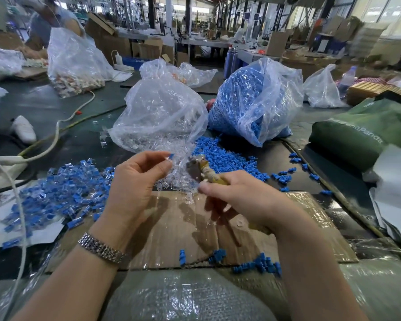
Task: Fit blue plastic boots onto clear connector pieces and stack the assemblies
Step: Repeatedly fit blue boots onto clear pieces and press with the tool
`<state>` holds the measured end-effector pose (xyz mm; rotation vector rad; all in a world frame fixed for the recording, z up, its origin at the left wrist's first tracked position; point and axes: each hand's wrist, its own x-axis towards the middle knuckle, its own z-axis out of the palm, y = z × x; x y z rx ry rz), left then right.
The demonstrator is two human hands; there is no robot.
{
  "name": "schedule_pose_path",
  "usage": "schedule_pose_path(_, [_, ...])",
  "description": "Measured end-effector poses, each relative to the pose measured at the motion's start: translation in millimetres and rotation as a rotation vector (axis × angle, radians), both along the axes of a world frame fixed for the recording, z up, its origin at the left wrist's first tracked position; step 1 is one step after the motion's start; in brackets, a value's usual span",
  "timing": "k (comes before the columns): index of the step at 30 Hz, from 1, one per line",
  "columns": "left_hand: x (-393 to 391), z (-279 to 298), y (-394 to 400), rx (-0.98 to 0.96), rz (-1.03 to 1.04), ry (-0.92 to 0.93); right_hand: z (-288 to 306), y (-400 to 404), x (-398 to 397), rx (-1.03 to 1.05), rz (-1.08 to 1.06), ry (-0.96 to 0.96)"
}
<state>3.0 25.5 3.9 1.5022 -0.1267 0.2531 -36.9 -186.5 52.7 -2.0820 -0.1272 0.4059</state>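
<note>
Factory hall behind, cartons and benches blurred; in front, a dark bench (63,144) with taped cardboard (171,230) as the work pad.

Head view only. Clear connectors in a bag (158,112), spilling into a loose heap (178,179) at its mouth. Blue boots in a second bag (252,100) just right of it, with a spill (220,154) between the bags and strays (257,266) on the near cardboard. Finished assemblies piled loosely at left (63,193), not neatly stacked.

Left hand (137,181) raised over the clear heap, thumb and forefinger pinching one piece (169,157) showing blue and clear, probably a boot seated on a connector, though too small to be sure. Right hand (243,200) curled round a yellowish tool (206,169), its grey tip pointing toward the pinched piece, close but apart.

Likely step: fitting under way, tool about to press the boot home. Next move calls for lining tip and boot squarely, steadying the pinch, then dropping the piece onto the left pile.
</note>
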Motion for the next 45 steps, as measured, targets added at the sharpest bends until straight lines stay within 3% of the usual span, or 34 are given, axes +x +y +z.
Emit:
schedule_pose_path(2, [4, -2, 10, 0.203, 0.203, -0.028, 1, -12, 5, -0.136, -0.124, -0.096])
schedule_pose_path(5, [6, -3, 22, 0.608, 0.471, 0.003, -4, -32, 13, -0.518, -0.315, -0.206])
schedule_pose_path(9, [3, -2, 22, 1.043, 0.578, 0.072, -27, -44, 16, -0.739, -0.403, -0.093])
schedule_pose_path(11, [1, -3, 15, 1.074, 0.514, -0.035, -34, -43, 18, -0.795, -0.407, -0.047])
schedule_pose_path(13, [0, -5, 5, 1.007, 0.313, -0.171, -37, -41, 19, -0.837, -0.402, -0.034])
schedule_pose_path(16, [-3, -11, -13, 1.010, 0.021, -0.199, -41, -39, 21, -0.885, -0.404, -0.053])
schedule_pose_path(20, [1, -23, -25, 1.090, -0.001, -0.187, -40, -26, 26, -0.921, -0.397, -0.279])
schedule_pose_path(24, [3, -25, -29, 1.083, 0.006, -0.214, -39, -2, 37, -0.821, -0.160, -0.534])
schedule_pose_path(29, [2, -24, -28, 1.019, -0.067, -0.160, -48, 4, 42, -0.877, -0.020, -0.519])
schedule_pose_path(35, [-1, -9, -20, 0.548, -0.167, 0.110, -51, 5, 43, -0.883, -0.033, -0.547])
schedule_pose_path(37, [-4, -3, -18, 0.237, -0.250, 0.256, -51, 3, 40, -0.745, -0.102, -0.585])
schedule_pose_path(40, [-3, 1, -14, -0.200, -0.366, 0.387, -49, -3, 33, -0.288, -0.185, -0.607])
schedule_pose_path(43, [-1, 1, -11, -0.352, -0.439, 0.439, -42, -5, 24, 0.100, -0.217, -0.570])
schedule_pose_path(45, [-1, 0, -11, -0.371, -0.470, 0.456, -40, -4, 21, 0.201, -0.190, -0.580])
